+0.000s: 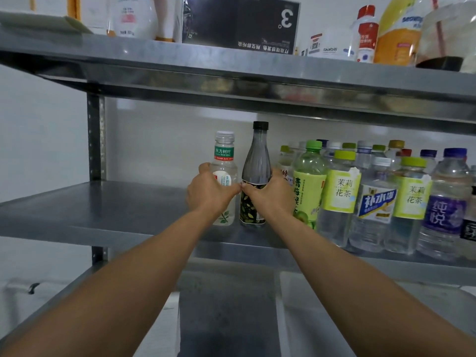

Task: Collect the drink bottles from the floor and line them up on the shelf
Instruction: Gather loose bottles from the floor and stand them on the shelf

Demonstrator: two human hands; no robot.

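Both my arms reach onto the middle metal shelf point(103, 207). My left hand point(208, 191) grips a clear bottle with a white cap and green neck label point(224, 161), standing upright on the shelf. Right beside it, my right hand point(270, 194) grips a dark grey bottle with a black cap and leaf-pattern label point(257, 161), also upright. My two thumbs touch between the bottles. To the right stands a row of several drink bottles point(376, 197) with green, white and purple caps, packed close together.
The shelf's left half is bare metal up to the upright post point(96, 137). The upper shelf point(231, 70) hangs low overhead, carrying a black box, jars and a yellow jug. A lower shelf point(226, 305) shows beneath my arms.
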